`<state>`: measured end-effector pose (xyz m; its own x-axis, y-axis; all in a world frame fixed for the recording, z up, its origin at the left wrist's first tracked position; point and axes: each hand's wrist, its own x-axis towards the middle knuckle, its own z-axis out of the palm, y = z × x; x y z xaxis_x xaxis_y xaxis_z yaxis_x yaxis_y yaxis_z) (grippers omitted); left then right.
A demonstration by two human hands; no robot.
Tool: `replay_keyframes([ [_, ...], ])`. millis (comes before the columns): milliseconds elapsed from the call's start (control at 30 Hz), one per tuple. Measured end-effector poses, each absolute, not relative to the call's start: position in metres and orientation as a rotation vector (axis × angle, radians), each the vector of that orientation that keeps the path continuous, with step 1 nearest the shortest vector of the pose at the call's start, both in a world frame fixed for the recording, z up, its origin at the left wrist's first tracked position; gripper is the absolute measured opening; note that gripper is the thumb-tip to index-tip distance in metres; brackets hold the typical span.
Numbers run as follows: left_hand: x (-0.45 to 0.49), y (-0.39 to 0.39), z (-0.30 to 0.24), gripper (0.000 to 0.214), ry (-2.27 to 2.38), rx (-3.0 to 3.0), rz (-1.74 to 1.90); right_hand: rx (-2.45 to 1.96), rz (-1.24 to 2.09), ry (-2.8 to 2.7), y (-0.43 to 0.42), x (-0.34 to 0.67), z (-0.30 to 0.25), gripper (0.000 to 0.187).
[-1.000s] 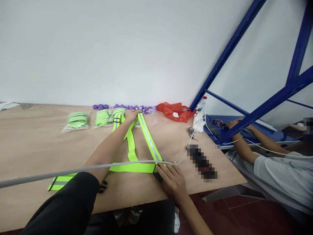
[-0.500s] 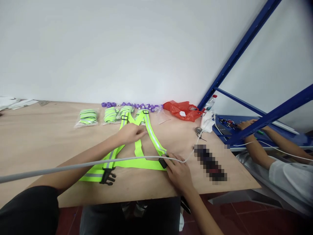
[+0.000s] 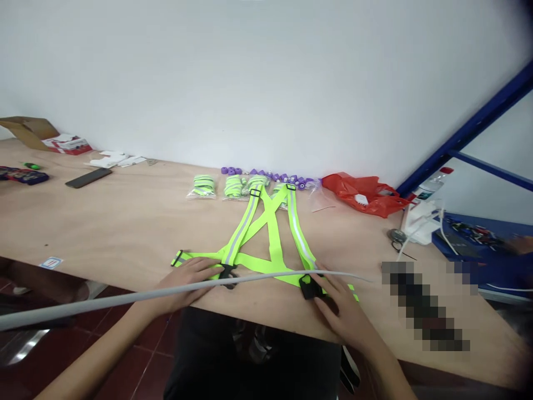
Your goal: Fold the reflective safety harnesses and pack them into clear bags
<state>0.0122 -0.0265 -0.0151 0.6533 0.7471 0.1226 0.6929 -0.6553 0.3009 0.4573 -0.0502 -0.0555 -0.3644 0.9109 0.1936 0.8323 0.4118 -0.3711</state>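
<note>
A neon yellow reflective vest (image 3: 272, 233) of crossed straps with silver-grey stripes lies spread on the wooden table. My left hand (image 3: 187, 280) rests flat on its left waist strap, fingertips beside a black prong buckle (image 3: 227, 272). At the lower right corner, my right hand (image 3: 343, 305) has its fingers stretched over the strap end. Its thumb is apart, near the black buckle (image 3: 309, 287) there. A blurred grey cable (image 3: 166, 291) crosses in front of the view, partly covering both hands' area.
Bagged folded straps (image 3: 203, 186) and several purple pieces (image 3: 231, 170) line the wall side. To their right are a red plastic bag (image 3: 366, 194), a bottle (image 3: 433, 186) and a blue frame (image 3: 470, 133). A dark flat object (image 3: 89, 178) and open cardboard box (image 3: 31, 130) are left.
The view has turned left. My left hand has come down from the upper straps to the lower left buckle, and the left waist strap now lies spread outward. My right hand remains by its buckle.
</note>
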Motion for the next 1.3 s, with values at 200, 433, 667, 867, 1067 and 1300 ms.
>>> replay_keyframes([
  [200, 0.020, -0.017, -0.021, 0.049, 1.220, 2.679, 0.298, -1.420, 0.359, -2.311, -0.041, 0.467, -0.055, 0.034],
  [433, 0.035, -0.007, -0.005, 0.059, 1.082, 2.687, 0.167, -1.543, 0.502, -2.355, -0.033, 0.466, -0.029, 0.042],
  [667, 0.034, -0.014, -0.001, 0.054, 0.920, 2.685, 0.234, -1.479, 0.510, -2.435, -0.022, 0.477, -0.028, 0.048],
  [867, 0.026, -0.025, -0.013, 0.046, 0.983, 2.567, 0.342, -1.484, 0.460, -2.301, -0.024, 0.473, -0.031, 0.038],
  [1067, 0.029, -0.036, -0.011, 0.047, 1.130, 2.386, 0.445, -1.631, 0.432, -2.082, -0.032, 0.473, -0.038, 0.047],
  [1300, 0.027, -0.041, -0.022, 0.055, 1.174, 2.290, 0.498, -1.648, 0.470, -2.036, -0.036, 0.474, -0.040, 0.051],
])
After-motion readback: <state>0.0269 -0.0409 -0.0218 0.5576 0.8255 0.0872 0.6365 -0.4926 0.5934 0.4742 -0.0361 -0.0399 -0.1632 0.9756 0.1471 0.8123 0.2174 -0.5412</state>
